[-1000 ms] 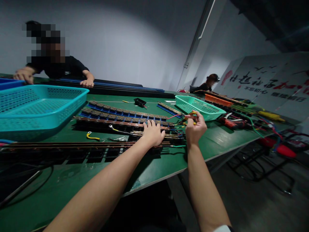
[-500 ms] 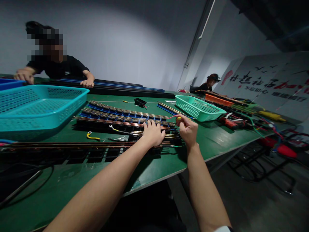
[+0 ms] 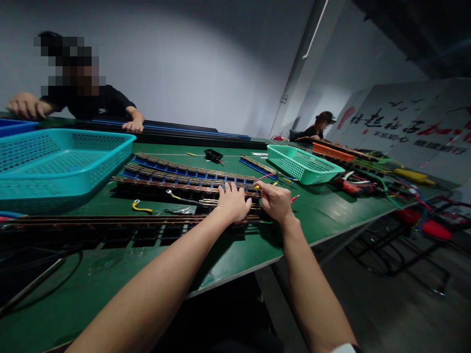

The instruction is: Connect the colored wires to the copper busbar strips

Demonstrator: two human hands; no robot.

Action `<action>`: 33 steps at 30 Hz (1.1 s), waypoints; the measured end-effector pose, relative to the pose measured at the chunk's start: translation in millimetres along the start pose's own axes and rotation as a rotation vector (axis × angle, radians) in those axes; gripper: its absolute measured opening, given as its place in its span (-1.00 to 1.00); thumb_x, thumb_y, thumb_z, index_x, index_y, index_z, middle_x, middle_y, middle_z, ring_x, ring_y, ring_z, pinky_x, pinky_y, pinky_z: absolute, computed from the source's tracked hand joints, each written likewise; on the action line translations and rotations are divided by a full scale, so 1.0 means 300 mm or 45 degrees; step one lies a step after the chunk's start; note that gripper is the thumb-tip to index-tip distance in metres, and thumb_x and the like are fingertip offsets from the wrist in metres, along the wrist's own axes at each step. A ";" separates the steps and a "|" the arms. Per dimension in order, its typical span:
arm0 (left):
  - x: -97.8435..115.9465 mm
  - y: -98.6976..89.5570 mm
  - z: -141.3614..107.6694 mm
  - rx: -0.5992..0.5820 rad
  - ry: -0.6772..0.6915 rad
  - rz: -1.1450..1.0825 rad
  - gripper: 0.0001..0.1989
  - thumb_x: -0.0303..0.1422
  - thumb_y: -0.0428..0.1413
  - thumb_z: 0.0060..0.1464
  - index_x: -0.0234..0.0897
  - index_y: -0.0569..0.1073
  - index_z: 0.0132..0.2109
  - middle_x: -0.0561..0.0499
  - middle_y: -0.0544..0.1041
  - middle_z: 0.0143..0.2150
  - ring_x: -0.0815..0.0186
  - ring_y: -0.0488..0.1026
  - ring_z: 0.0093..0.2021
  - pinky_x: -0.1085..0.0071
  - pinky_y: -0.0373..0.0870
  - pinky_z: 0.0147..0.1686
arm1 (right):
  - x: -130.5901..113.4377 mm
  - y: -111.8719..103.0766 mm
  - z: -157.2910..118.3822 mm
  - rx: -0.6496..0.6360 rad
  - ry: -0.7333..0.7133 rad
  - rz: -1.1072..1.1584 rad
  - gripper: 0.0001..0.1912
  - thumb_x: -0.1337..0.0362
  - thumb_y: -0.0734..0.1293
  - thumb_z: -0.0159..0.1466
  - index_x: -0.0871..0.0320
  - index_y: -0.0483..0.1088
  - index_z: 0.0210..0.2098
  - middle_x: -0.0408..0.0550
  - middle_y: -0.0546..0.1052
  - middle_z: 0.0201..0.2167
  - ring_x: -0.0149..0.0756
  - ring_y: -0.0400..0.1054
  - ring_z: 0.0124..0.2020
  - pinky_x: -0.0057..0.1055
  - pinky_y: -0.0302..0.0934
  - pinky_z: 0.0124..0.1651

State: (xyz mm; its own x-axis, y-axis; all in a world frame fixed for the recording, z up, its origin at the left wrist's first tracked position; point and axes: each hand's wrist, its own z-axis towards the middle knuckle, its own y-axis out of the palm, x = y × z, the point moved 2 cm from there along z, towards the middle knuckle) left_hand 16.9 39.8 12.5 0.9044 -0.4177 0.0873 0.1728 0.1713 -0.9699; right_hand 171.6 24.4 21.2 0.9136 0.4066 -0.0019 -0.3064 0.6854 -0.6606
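Note:
My left hand [image 3: 234, 202] lies with fingers spread over a set of long copper-coloured bars on black and blue holders [image 3: 176, 184], pressing on their right part. At the right ends of the bars, my right hand [image 3: 276, 201] is closed in a pinch around a slim thing with a yellow end [image 3: 257, 187] and a red end [image 3: 295, 198]; its middle is hidden by my fingers. A thin pink-red wire [image 3: 265, 176] runs just behind this hand. Left of my left hand lie a black lead with a ring lug [image 3: 184, 199] and a short yellow lead [image 3: 142, 208].
A blue basket [image 3: 69, 166] stands left, a green basket [image 3: 305, 166] at the back right. Longer bars on black holders [image 3: 99, 230] lie in front. A co-worker [image 3: 99, 100] leans across the table; another person [image 3: 320, 127] sits far right. A red stool [image 3: 430, 228] stands beyond the edge.
My right hand has shifted slightly left and down toward the bar ends, with the yellow end now at its left. My left hand stays put. The co-worker's hand at far left has lifted.

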 end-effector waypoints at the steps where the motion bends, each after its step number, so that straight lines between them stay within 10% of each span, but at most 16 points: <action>1: 0.000 0.002 0.001 0.005 0.002 -0.003 -0.37 -0.07 -0.19 0.33 -0.44 0.32 0.30 -0.43 0.23 0.39 -0.20 0.15 0.38 -0.18 0.07 0.30 | 0.002 -0.002 0.000 0.055 0.054 0.033 -0.59 0.36 0.18 0.21 0.07 0.56 -0.07 -0.05 0.68 -0.30 -0.25 0.52 -0.39 -0.41 0.27 -0.29; 21: 0.001 -0.005 0.000 0.015 -0.014 -0.006 -0.39 -0.06 -0.17 0.32 -0.42 0.38 0.25 -0.40 0.27 0.36 -0.18 0.15 0.37 -0.15 0.09 0.28 | 0.041 -0.048 -0.029 0.623 0.884 0.489 -0.65 0.35 0.16 0.11 0.12 0.43 -0.16 -0.21 0.45 -0.62 -0.27 0.40 -0.56 -0.41 0.25 -0.38; 33: -0.002 -0.037 -0.015 0.071 0.025 0.012 -0.35 -0.04 -0.29 0.37 -0.40 0.31 0.30 -0.39 0.21 0.40 -0.14 0.16 0.38 -0.11 0.07 0.30 | 0.022 -0.102 -0.046 0.877 0.778 0.593 -0.57 0.32 0.23 0.17 0.15 0.40 0.04 -0.03 0.63 -0.28 -0.17 0.55 -0.18 -0.25 0.35 -0.06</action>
State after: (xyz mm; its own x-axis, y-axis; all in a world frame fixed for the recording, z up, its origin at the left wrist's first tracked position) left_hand 12.6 34.1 22.2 0.8983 -0.4334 0.0729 0.1861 0.2249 -0.9565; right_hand 190.7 -2.2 31.2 0.5860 0.4760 -0.6557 -0.5758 0.8140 0.0763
